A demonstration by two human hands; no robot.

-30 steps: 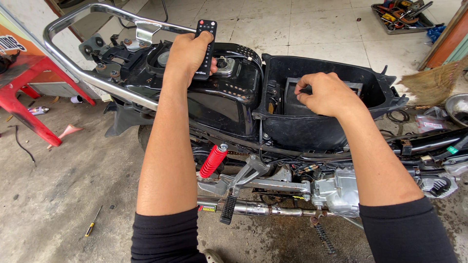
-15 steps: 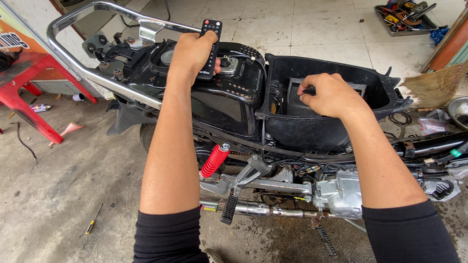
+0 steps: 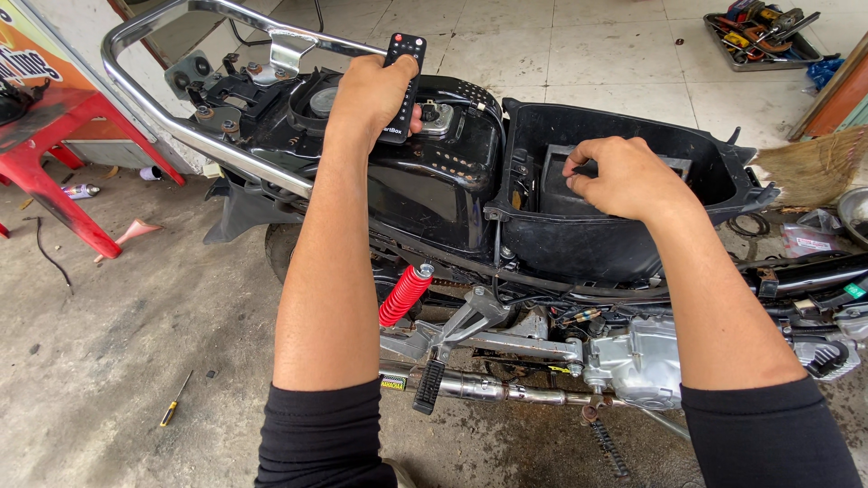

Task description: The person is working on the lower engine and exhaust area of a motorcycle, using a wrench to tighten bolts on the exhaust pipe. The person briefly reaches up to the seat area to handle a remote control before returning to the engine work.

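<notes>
A stripped black motorbike (image 3: 434,190) stands side-on with its seat off. My left hand (image 3: 372,95) grips a slim black remote-like device (image 3: 403,65) with red buttons, held upright over the fuel tank cap (image 3: 438,116). My right hand (image 3: 619,176) reaches into the open black under-seat box (image 3: 705,163); its fingers pinch at the top of a dark boxy part (image 3: 551,185) inside. What the fingertips hold is hidden. A chrome grab rail (image 3: 136,36) curves round the bike's rear at left.
A red shock spring (image 3: 404,294), footpeg (image 3: 428,387), exhaust pipe (image 3: 488,389) and engine casing (image 3: 637,361) sit below. A red stool (image 3: 54,154) stands left, a yellow screwdriver (image 3: 174,402) lies on the concrete, a tool tray (image 3: 759,32) and a broom (image 3: 814,163) are at right.
Both hands stay in place while the view shifts slightly; the right hand's fingers work a little at the part inside the box.
</notes>
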